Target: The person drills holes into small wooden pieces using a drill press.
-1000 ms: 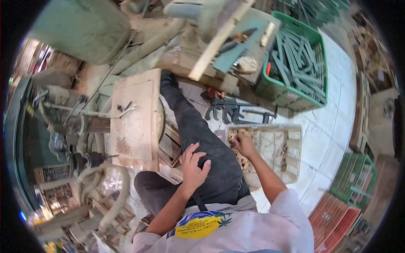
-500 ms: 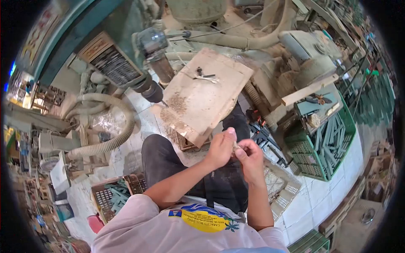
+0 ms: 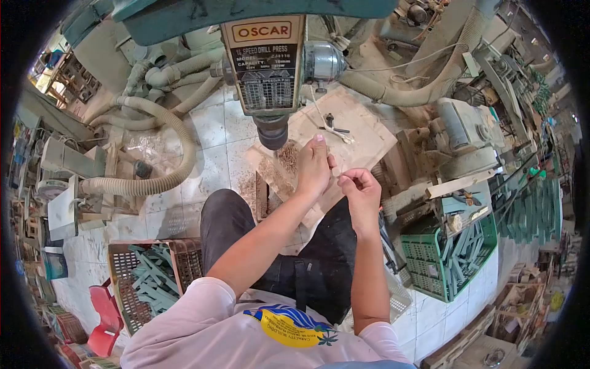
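My left hand point(image 3: 314, 167) is over the dusty wooden board point(image 3: 369, 132), just right of the drill press chuck point(image 3: 272, 133). Its thumb points up and its fingers are curled in; whatever they hold is hidden. Close by on the right, my right hand point(image 3: 362, 192) has thumb and forefinger pinched together over something too small to name. The hands are slightly apart. Wood shavings point(image 3: 286, 158) lie on the board beneath the chuck. Farther back on it rests a chuck key point(image 3: 330, 123) with a dark bar and a pale cord.
The drill press head point(image 3: 263, 67) hangs ahead. A green crate point(image 3: 424, 261) of grey-green strips stands at right, a brown crate point(image 3: 187, 261) of similar pieces at left. A ribbed hose point(image 3: 175, 175) curves along the left. A red chair point(image 3: 106, 313) sits at lower left.
My hands, earlier close together at a small pale thing, have separated a little and moved forward over the board. The view has turned, bringing the drill press head to the centre.
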The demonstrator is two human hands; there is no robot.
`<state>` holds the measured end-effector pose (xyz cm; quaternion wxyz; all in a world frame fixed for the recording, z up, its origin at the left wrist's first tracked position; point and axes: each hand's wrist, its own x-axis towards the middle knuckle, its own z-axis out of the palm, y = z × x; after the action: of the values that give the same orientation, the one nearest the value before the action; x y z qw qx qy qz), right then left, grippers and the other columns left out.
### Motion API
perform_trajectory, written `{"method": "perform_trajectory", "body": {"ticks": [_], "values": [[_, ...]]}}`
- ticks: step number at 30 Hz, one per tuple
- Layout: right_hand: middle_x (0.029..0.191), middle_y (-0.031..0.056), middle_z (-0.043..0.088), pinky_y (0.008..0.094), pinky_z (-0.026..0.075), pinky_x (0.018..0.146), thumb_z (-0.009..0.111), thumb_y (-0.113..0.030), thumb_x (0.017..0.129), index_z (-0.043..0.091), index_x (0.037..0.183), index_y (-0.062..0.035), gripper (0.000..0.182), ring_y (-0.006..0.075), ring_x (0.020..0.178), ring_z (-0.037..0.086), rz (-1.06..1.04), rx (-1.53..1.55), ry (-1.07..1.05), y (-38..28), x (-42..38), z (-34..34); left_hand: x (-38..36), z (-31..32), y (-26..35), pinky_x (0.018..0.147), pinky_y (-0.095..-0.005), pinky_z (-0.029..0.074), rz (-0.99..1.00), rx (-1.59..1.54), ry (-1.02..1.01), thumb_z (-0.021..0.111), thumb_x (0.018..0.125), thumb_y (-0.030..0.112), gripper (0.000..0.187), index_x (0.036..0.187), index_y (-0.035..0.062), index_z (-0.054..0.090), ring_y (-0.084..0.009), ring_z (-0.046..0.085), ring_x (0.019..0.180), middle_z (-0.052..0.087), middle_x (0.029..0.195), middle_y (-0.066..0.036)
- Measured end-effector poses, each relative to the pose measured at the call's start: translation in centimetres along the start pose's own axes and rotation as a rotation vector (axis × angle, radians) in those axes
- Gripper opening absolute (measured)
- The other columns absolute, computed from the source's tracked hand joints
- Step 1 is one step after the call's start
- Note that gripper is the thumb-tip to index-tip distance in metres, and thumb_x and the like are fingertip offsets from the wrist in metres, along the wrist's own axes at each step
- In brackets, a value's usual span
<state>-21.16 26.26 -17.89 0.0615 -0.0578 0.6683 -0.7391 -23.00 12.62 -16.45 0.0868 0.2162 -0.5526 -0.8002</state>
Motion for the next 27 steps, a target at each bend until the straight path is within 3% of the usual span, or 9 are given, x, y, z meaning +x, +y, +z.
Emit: {"method": "perform_trajectory", "body": {"ticks": [2, 5, 11, 13, 16, 19, 23, 25, 27], "values": [[0.096, 0.007, 0.07, 0.0265, 0.054, 0.079, 0.066, 0.0, 0.096, 0.062, 0.113, 0.0, 0.018, 0.0123, 0.083, 0.065, 0.008, 0.04, 0.018, 0.3, 0.3, 0.2, 0.1, 0.4, -0.1, 0.046, -0.0262, 0.036, 0.138, 0.055, 0.026, 0.041, 0.112, 0.049, 0.053, 0.079, 0.0086, 0.051, -0.0086, 0.046, 0.051, 0.05, 0.061, 0.0], [0.095, 0.0083, 0.069, 0.0283, 0.055, 0.077, 0.066, 0.001, 0.095, 0.059, 0.104, -0.002, 0.011, 0.0142, 0.082, 0.066, 0.154, 0.518, 0.291, 1.1, 1.8, 1.2, -0.7, 1.1, -1.6, 0.047, -0.0291, 0.04, 0.274, 0.099, 0.006, 0.043, 0.112, 0.045, 0.05, 0.084, 0.0052, 0.053, -0.0092, 0.049, 0.052, 0.051, 0.059, -0.001], [0.091, 0.005, 0.066, 0.0288, 0.053, 0.072, 0.06, -0.004, 0.1, 0.058, 0.106, -0.0059, 0.007, 0.0152, 0.077, 0.064, 0.13, 0.729, 0.376, -0.6, 4.4, 0.8, -1.3, 1.3, -2.2, 0.046, -0.026, 0.038, 0.109, -0.089, -0.001, 0.043, 0.112, 0.044, 0.047, 0.087, 0.0068, 0.054, -0.0068, 0.045, 0.051, 0.047, 0.059, 0.002], [0.089, 0.0009, 0.064, 0.0266, 0.05, 0.07, 0.061, -0.006, 0.1, 0.061, 0.107, -0.005, 0.007, 0.0116, 0.076, 0.06, 0.156, 0.715, 0.278, -0.7, 3.7, 0.1, -1.1, 1.0, -1.2, 0.044, -0.0262, 0.036, 0.059, -0.105, -0.005, 0.041, 0.112, 0.048, 0.048, 0.088, 0.0077, 0.052, -0.0082, 0.043, 0.048, 0.047, 0.061, 0.001], [0.086, -0.0048, 0.059, 0.0226, 0.044, 0.067, 0.068, -0.015, 0.101, 0.067, 0.104, -0.0041, 0.012, 0.0052, 0.072, 0.049, 0.033, -0.044, -0.009, -2.0, 1.3, 0.0, -1.3, 1.2, -0.2, 0.041, -0.0264, 0.034, -0.019, -0.132, -0.013, 0.038, 0.112, 0.052, 0.049, 0.09, 0.0086, 0.049, -0.0102, 0.042, 0.046, 0.047, 0.062, -0.001], [0.085, -0.0041, 0.06, 0.0235, 0.044, 0.067, 0.069, -0.017, 0.101, 0.066, 0.101, -0.0052, 0.013, 0.0063, 0.071, 0.05, 0.069, 0.237, 0.04, 0.3, 0.9, -0.7, -2.3, 1.6, -0.7, 0.041, -0.0258, 0.033, -0.078, -0.179, -0.063, 0.039, 0.111, 0.053, 0.05, 0.092, 0.0086, 0.049, -0.0106, 0.042, 0.046, 0.049, 0.063, -0.002], [0.084, 0.0009, 0.06, 0.0233, 0.042, 0.061, 0.057, 0.004, 0.092, 0.059, 0.103, -0.0064, 0.016, 0.0093, 0.065, 0.051, 0.218, 1.01, 0.269, -1.8, 0.5, -1.5, -3.7, 1.7, -1.3, 0.041, -0.0235, 0.032, -0.163, -0.306, -0.142, 0.042, 0.109, 0.057, 0.052, 0.091, 0.0089, 0.05, -0.0094, 0.041, 0.046, 0.051, 0.066, -0.002], [0.085, 0.0026, 0.06, 0.0235, 0.043, 0.061, 0.052, 0.01, 0.087, 0.059, 0.113, -0.0056, 0.031, 0.0109, 0.064, 0.051, 0.256, 0.978, 0.264, -1.5, 0.1, -2.6, -4.1, 1.5, -1.0, 0.042, -0.0228, 0.031, -0.182, -0.182, -0.168, 0.042, 0.108, 0.058, 0.053, 0.092, 0.0091, 0.051, -0.009, 0.04, 0.046, 0.051, 0.067, -0.002], [0.086, 0.0023, 0.061, 0.0251, 0.048, 0.065, 0.056, 0.008, 0.089, 0.06, 0.119, -0.0044, 0.033, 0.0109, 0.068, 0.056, 0.152, 0.587, -0.074, -1.1, -0.4, -3.5, -4.5, 1.5, -0.8, 0.042, -0.0222, 0.031, -0.207, -0.059, -0.2, 0.043, 0.108, 0.059, 0.053, 0.092, 0.0092, 0.052, -0.0086, 0.038, 0.046, 0.052, 0.068, -0.002]]}}
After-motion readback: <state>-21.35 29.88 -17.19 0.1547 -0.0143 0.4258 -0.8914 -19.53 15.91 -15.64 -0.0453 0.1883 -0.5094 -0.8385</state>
